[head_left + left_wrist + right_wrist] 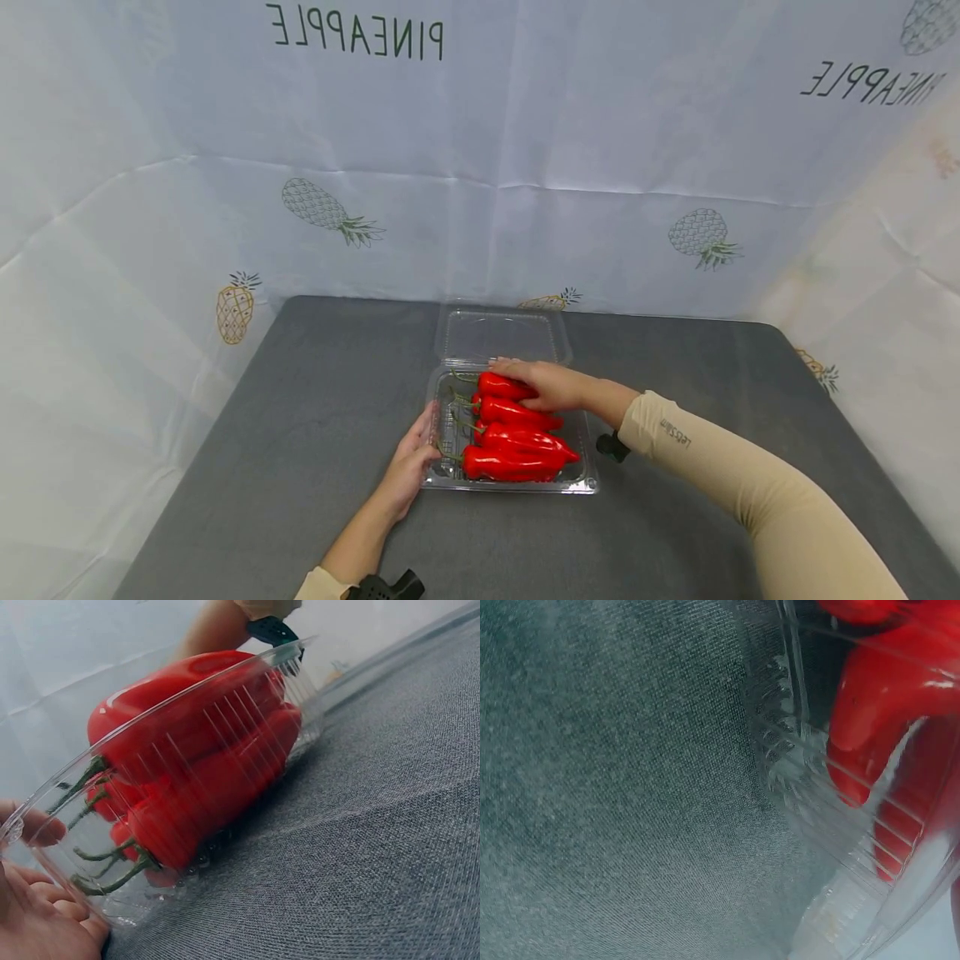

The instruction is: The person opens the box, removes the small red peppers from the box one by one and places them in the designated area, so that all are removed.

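A clear plastic clamshell box [517, 489] holds several long red peppers with green stems, lying side by side with stems to the left. My left hand [408, 468] grips the box's left side; in the left wrist view the thumb [46, 829] is over the rim and the fingers are outside the wall. Across the rearmost red pepper [504, 386] lies my right hand [555, 385], its fingers along the far side and thumb on the near side, holding it. The right wrist view shows pepper tips [855, 750] through the box wall, with that hand out of frame.
The box's clear lid [502, 335] lies folded back toward the far table edge. A dark grey cloth-like surface [315, 417] covers the table. Behind and beside it hangs a white sheet [585, 125] printed with pineapples.
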Available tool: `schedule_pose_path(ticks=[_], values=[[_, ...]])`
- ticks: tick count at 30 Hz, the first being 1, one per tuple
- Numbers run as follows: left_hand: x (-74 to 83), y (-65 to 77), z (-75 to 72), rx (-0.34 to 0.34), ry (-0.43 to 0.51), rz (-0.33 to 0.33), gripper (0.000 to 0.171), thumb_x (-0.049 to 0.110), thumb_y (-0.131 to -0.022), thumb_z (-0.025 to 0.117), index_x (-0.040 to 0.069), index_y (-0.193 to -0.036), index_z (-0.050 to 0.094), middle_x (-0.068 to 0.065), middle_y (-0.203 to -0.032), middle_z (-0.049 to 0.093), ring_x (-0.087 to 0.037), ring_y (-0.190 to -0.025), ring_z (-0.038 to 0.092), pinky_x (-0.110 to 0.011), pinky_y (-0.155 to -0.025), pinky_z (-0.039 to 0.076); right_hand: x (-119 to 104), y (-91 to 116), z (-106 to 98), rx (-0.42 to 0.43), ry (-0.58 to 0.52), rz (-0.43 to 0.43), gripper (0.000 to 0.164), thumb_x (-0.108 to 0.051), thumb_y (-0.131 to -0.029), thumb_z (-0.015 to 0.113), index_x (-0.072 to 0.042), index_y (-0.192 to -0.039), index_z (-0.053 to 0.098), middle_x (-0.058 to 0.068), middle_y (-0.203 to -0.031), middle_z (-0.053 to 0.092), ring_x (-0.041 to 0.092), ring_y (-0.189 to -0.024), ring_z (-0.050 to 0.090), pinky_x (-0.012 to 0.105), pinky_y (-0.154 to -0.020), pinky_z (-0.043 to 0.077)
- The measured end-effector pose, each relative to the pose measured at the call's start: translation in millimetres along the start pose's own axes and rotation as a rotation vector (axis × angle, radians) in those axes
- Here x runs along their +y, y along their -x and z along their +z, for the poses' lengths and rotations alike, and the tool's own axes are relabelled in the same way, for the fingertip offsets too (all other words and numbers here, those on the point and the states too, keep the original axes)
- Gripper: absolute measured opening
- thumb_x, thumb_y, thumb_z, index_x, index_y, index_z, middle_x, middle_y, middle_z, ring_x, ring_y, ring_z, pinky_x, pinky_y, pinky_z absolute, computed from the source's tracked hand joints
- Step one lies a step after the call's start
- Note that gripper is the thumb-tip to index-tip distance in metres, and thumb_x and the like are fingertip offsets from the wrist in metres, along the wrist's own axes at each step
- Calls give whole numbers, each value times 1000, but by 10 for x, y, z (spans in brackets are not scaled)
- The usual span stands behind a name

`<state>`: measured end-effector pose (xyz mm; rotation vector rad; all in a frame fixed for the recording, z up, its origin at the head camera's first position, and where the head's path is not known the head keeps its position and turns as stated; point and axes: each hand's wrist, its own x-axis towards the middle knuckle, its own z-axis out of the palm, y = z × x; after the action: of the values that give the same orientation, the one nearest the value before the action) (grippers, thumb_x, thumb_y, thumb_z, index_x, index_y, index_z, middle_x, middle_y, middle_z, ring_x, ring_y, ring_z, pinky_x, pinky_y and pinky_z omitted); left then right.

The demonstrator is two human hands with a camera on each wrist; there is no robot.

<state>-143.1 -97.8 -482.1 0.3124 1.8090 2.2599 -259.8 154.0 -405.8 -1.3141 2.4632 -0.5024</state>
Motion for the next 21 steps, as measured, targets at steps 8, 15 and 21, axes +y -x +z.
schedule_pose_path(ticks=[8, 15, 21], values=[[-10, 12, 6, 4, 8, 19, 78, -12, -75, 33, -7, -146, 1, -21, -155, -4, -33, -143, -6, 0, -97, 22, -5, 74, -36, 57, -73, 40, 62, -4, -84, 56, -4, -142, 35, 13, -126, 56, 19, -90, 56, 29, -78, 49], [-22, 10, 8, 3, 17, 20, 78, -11, -76, 34, -7, -146, 3, -21, -156, -3, -32, -143, -5, 0, -97, 22, -38, 160, -165, 165, -117, 75, 60, -8, -86, 59, -5, -142, 37, 12, -120, 58, 18, -90, 55, 26, -74, 49], [-22, 8, 12, -1, 25, 22, 77, -11, -76, 34, -7, -147, 2, -20, -156, -2, -31, -143, -5, 0, -97, 22, -6, 236, -183, 205, -92, 70, 60, -14, -87, 62, -5, -141, 39, 14, -127, 57, 21, -96, 57, 31, -79, 53]])
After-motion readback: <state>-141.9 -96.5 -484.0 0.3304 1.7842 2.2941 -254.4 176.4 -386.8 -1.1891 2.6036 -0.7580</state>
